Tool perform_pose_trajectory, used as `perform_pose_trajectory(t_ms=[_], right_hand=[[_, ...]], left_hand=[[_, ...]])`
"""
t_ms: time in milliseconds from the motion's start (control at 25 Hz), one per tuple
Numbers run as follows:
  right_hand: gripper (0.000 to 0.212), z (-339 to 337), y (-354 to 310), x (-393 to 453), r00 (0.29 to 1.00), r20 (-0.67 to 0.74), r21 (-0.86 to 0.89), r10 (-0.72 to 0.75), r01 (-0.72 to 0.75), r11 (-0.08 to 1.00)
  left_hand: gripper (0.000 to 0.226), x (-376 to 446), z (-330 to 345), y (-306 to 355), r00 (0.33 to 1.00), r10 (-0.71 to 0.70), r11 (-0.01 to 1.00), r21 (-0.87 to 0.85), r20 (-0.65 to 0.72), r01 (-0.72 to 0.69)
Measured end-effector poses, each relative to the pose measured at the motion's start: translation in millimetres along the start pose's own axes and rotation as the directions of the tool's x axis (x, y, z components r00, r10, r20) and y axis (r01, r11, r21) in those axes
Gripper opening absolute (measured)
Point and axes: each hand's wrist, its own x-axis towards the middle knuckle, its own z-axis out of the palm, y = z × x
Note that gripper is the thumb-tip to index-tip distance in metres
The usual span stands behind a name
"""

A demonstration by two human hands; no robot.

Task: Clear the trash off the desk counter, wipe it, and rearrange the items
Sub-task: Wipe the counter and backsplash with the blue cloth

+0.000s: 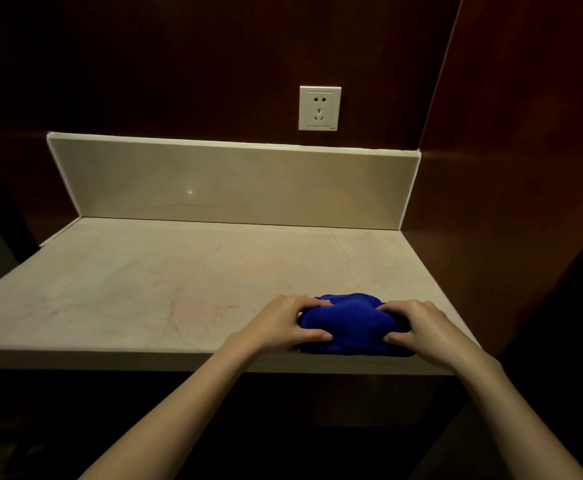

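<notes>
At the near right edge of a pale stone counter (144,289), a person's two hands gather a bunched blue cloth (349,327). The left hand (283,323) clasps the cloth's left end, fingers over the top and thumb along its near side; the right hand (418,327) mirrors it on the right end, so each grip is clenched on fabric, with the cloth squeezed between them and resting on the counter. Beyond the grip, the surface runs back to a low stone upstand (231,181), with a white wall socket (319,108) above it. No trash or other items show on the surface. The step in hand looks like the wipe. Done well, it likely calls for a flat, compact pad, firm even pressure and overlapping passes from the back edge toward the front.
</notes>
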Motion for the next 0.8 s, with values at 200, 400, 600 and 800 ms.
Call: perform_pose_trajectory(t_ms=[200,400,600,800], right_hand=[[0.041,21,-59,20,0.998,0.024,0.012,-0.061,0.061,0.998],[0.041,53,-136,43,0.988,0.038,0.012,-0.148,0.148,0.989],[0.030,81,-204,58,0.972,0.030,0.007,-0.234,0.233,0.972],[0.020,93,-254,68,0.945,0.070,0.066,-0.319,0.315,0.947]], left_hand=[[0.058,-41,-39,-41,0.997,-0.055,0.998,0.005,-0.058,0.055],[0.055,-95,-92,-91,0.986,-0.128,0.992,-0.010,-0.104,0.128],[0.045,-147,-138,-130,0.978,-0.158,0.987,-0.031,-0.136,0.155],[0.035,-195,-169,-145,0.962,-0.180,0.983,-0.053,-0.204,0.173]])
